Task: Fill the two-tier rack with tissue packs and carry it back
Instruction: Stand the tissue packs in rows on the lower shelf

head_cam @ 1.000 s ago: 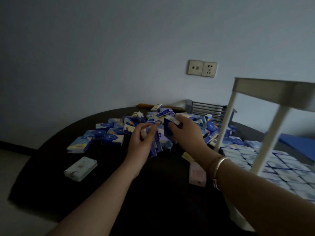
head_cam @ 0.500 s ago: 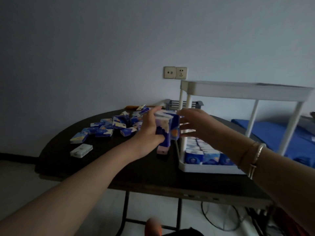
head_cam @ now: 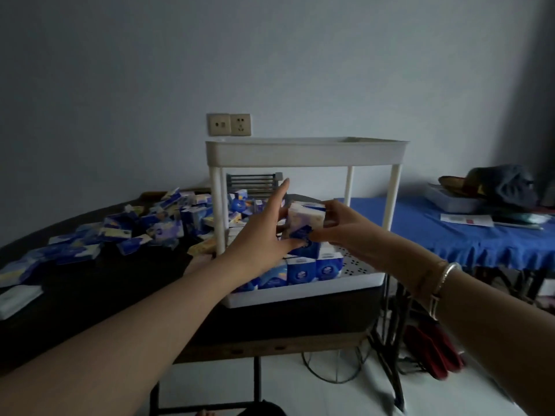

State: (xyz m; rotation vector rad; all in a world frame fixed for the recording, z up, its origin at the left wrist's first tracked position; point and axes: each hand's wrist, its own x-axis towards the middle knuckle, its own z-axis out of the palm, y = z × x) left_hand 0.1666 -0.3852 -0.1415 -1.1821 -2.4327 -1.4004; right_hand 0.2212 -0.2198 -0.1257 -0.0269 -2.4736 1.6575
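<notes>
Sitting between both hands inside the lower tier of the white two-tier rack (head_cam: 306, 153), a small stack of tissue packs (head_cam: 304, 225) is hovering just above the packs already standing (head_cam: 300, 270) in the tier's near-left part. The left hand (head_cam: 264, 232) is pressing the stack's left side, thumb under its near edge and forefinger pointing up straight; its grip is clamped on the stack. The right hand (head_cam: 339, 226) is holding the stack's right side with curled fingers, so that grip is clamped on the stack as well. A bracelet (head_cam: 444, 280) is circling the right wrist. The right part of the lower tier is showing its bare perforated floor. The rack is standing at the right end of the dark bench (head_cam: 90, 289), near its near edge. A loose heap of tissue packs (head_cam: 156, 223) is lying on the bench to the left of the rack, reaching towards the far edge. One pale pack (head_cam: 16, 297) is lying apart at the near left. A grey slatted holder (head_cam: 255, 183) is standing behind the rack against the wall, below two wall sockets (head_cam: 229, 124). A blue-covered table (head_cam: 468, 235) is standing to the right, carrying papers and bundled cloth.
</notes>
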